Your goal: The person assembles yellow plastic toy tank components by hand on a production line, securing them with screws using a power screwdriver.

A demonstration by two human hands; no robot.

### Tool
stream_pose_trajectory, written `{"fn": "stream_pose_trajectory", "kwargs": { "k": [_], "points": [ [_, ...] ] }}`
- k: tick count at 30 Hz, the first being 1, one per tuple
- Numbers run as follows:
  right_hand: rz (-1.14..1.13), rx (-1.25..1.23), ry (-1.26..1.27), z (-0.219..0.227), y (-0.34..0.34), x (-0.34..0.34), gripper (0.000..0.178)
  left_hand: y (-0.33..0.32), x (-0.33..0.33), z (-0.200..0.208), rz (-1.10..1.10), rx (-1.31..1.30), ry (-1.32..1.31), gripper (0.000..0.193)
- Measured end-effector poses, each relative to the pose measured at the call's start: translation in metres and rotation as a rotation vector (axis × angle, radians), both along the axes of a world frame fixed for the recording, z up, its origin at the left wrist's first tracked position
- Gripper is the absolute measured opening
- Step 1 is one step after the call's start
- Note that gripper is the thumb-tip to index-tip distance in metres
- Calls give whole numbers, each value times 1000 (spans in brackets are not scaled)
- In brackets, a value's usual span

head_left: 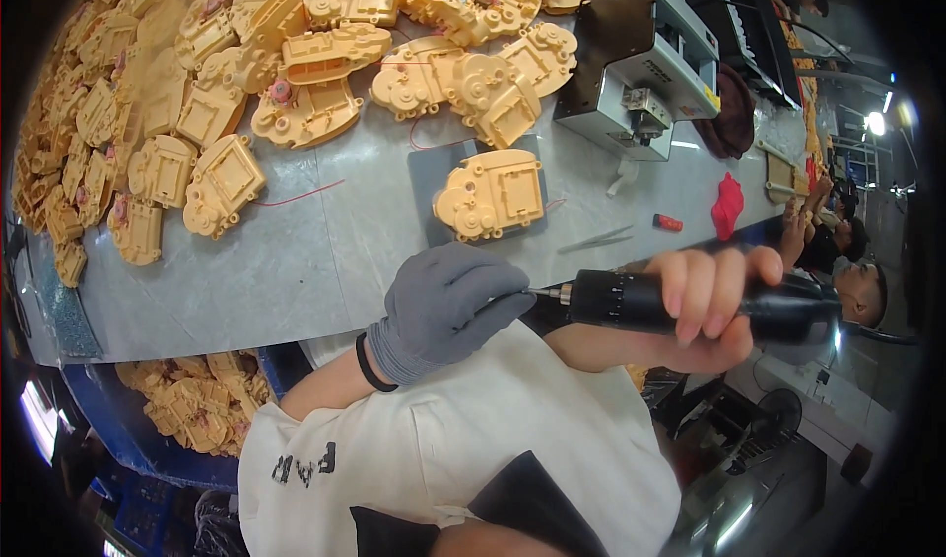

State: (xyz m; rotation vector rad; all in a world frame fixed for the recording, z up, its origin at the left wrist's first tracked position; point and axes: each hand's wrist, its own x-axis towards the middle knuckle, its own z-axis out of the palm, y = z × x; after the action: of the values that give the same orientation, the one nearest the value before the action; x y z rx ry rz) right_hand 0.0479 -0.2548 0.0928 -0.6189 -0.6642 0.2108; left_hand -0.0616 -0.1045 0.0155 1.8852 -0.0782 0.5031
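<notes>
My right hand point(711, 301) is wrapped round a black electric screwdriver point(631, 299), held level with its bit pointing left. In a grey glove, my left hand point(448, 306) pinches at the tip of that bit; any screw between the fingertips is too small to make out. Just beyond the hands, a cream-yellow plastic housing point(490, 194) lies on a dark grey square block point(426, 177) on the table. Neither hand touches the housing. A thin red wire shows at its right side.
Many similar housings point(325, 54) are heaped across the far and left table point(325, 301). A grey-white machine point(641, 84) stands at back right. Tweezers point(596, 240), a red cylinder point(667, 223) and a pink-red piece point(727, 205) lie right. A blue bin point(128, 439) holds more housings. People sit far right.
</notes>
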Motion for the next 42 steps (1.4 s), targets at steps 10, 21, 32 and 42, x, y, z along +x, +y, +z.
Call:
{"fn": "stream_pose_trajectory", "kwargs": {
  "k": [10, 21, 32, 42],
  "points": [
    [64, -111, -54, 2, 13, 0, 44, 11, -3, -2, 35, 35, -15, 24],
    [-21, -267, -109, -3, 22, -7, 45, 36, -1, -10, 88, 157, -70, 54],
    [-4, -507, -419, -23, 44, -13, 51, 35, 26, -60, 79, 328, 71, 75],
    [61, -587, -416, -31, 64, -10, 45, 35, 25, -60, 105, 298, 40, 69]
  ]
}}
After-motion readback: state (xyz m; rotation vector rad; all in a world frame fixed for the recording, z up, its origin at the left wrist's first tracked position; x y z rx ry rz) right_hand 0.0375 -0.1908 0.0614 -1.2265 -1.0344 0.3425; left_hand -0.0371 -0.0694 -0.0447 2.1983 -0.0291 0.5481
